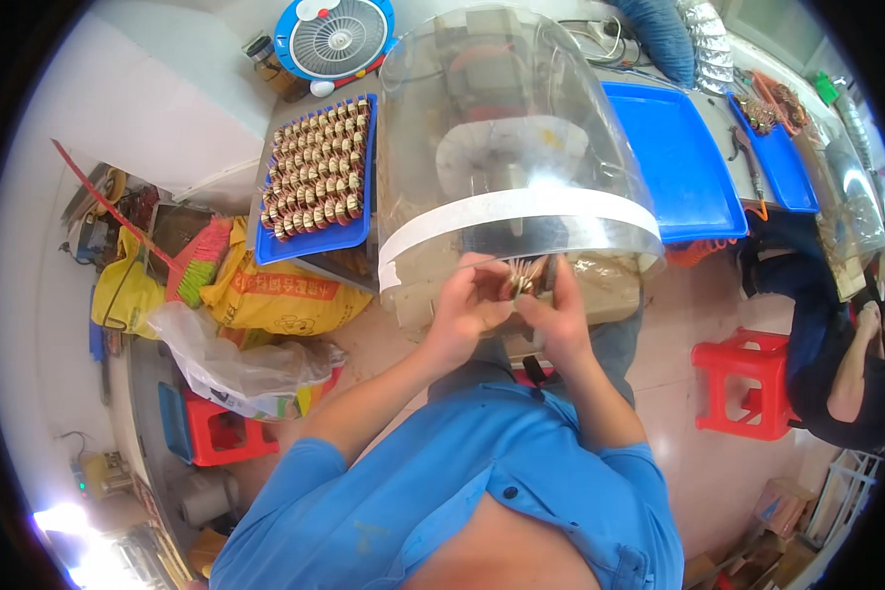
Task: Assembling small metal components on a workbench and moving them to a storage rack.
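Observation:
Both hands meet at the front opening of a clear curved plastic hood [506, 231] edged with a white band. Between my fingers is a small wire-wound coil [524, 279] with several thin wire ends sticking up. My left hand [465, 307] pinches it from the left, thumb and fingers closed. On its other side my right hand [560, 311] grips it, also closed. The fingers partly hide the coil. To the left, a blue tray [265, 246] carries rows of similar copper-coloured coils [317, 167].
A second blue tray [674, 157] lies right of the hood. Pliers [747, 157] and a narrow blue tray [789, 177] sit farther right. A blue fan [336, 37] stands at the back left. Another person [841, 364] sits at the right, near a red stool [742, 383]. Yellow sacks [285, 295] lie left.

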{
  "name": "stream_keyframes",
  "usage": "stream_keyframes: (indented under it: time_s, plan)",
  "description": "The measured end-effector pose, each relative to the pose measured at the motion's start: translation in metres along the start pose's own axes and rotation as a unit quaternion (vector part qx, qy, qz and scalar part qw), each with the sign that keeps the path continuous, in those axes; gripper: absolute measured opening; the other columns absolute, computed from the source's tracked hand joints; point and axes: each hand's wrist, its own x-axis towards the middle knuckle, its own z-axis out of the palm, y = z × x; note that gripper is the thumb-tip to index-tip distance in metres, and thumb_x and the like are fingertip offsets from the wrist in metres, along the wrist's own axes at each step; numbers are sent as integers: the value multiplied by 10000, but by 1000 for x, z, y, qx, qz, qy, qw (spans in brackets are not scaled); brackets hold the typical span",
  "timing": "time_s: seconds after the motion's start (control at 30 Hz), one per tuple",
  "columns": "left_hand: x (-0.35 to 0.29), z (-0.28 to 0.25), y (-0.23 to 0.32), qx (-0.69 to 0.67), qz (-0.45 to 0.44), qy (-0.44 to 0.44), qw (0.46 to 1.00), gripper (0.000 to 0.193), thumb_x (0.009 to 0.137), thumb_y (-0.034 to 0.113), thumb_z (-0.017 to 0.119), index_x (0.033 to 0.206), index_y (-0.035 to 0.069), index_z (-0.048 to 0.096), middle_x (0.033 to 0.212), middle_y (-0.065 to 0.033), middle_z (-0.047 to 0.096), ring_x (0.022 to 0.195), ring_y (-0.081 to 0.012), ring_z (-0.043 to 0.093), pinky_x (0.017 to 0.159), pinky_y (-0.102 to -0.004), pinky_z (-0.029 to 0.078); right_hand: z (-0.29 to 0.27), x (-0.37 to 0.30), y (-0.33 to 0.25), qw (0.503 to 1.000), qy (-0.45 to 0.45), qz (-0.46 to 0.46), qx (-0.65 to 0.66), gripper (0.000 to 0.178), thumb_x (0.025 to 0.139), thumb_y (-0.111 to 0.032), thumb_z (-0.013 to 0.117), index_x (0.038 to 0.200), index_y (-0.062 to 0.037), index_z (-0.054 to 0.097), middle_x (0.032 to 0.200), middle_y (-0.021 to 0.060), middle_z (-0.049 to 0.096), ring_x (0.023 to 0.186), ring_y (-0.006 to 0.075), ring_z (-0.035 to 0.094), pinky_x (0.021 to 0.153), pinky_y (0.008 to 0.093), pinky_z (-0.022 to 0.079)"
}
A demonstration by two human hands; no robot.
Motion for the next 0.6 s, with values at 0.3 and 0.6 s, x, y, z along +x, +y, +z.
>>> stream_keyframes:
  time_s: [0.3, 0.6]
  plan:
    - [-64, -43, -1, 37, -30, 69, 996, 282, 849, 94, 689, 1095, 51, 558, 1005, -49, 619, 912, -145, 594, 834, -298, 500, 25, -13, 18, 932, -184, -46, -309, 377, 782, -140, 728, 1096, -49, 539, 885, 160, 593, 811, 293, 592, 744, 387, 481]
    - [-129, -125, 70, 98, 1, 186, 978, 264, 863, 105, 720, 1037, 36, 533, 933, -88, 668, 871, -187, 682, 748, -319, 550, -5, -37, 25, 935, -239, 115, -234, 340, 735, -71, 699, 1048, -47, 570, 839, 32, 602, 782, 133, 576, 729, 286, 467]
